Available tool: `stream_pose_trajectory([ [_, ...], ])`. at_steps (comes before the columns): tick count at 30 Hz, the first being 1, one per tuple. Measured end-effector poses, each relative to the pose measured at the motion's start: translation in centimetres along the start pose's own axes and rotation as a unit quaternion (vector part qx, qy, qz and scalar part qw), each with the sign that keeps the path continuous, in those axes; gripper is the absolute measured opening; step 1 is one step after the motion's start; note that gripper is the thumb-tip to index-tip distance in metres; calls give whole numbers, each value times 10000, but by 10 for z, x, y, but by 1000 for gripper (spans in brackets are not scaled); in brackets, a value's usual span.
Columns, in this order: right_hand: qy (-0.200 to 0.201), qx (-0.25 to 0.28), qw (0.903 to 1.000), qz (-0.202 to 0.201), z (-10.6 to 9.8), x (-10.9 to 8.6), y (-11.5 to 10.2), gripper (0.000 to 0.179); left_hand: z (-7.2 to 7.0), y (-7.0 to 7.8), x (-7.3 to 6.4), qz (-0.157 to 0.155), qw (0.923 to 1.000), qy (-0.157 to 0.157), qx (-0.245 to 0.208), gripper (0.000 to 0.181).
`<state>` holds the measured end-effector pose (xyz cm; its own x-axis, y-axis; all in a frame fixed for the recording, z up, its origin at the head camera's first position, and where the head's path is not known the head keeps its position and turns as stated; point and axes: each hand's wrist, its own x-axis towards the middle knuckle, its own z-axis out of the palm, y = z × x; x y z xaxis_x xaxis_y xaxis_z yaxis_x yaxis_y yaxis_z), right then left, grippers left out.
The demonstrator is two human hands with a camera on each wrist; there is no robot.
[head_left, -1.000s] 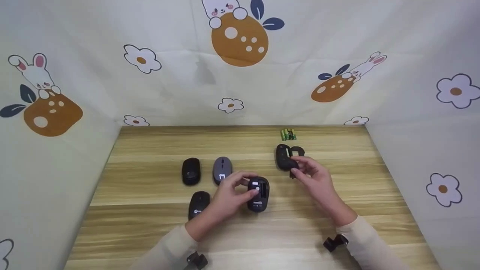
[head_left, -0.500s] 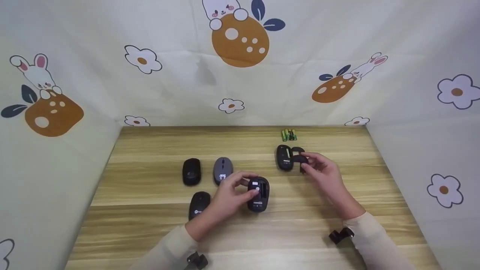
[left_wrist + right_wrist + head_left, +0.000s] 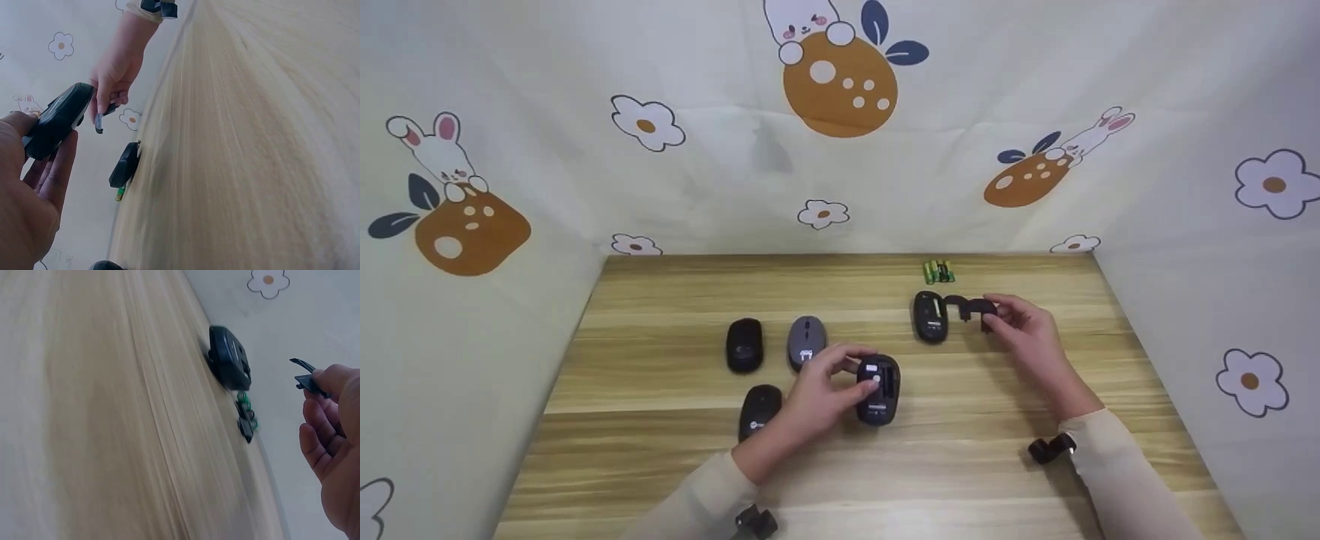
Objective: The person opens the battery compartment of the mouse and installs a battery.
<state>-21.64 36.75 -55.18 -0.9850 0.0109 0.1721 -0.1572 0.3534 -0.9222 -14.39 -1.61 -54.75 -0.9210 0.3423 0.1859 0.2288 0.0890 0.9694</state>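
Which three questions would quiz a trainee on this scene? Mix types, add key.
1. Multiple choice: what does the right hand pinch? A) a cable B) a black cover C) a screwdriver
2. True or false: the left hand holds a black mouse with its underside visible in the head view.
3. Short answer: in the head view, what lies just beyond the upturned mouse on the table?

Key: 1. B. 2. True. 3. Green batteries.
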Motion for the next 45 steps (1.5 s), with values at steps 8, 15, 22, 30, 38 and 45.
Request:
stream_pose_trajectory([
  [8,-32,-163,9997,152,-13,16,18,36,0,1,0,-43,10000,1,-21,43],
  [15,30,-565,9984,91,-20,32,37,33,0,3,0,-48,10000,9,-75,43],
  [22,-117,-1108,9934,288,-24,42,46,33,0,3,1,-1,9999,-4,-107,42],
  [30,-322,-1486,9879,317,-23,48,44,35,0,6,1,-14,9999,-8,-110,42],
  [38,-522,-2033,9775,226,-24,51,45,36,0,4,0,-29,9998,-10,-188,42],
  [45,-682,-2409,9679,206,-25,53,45,33,0,2,0,15,9999,6,-114,43],
])
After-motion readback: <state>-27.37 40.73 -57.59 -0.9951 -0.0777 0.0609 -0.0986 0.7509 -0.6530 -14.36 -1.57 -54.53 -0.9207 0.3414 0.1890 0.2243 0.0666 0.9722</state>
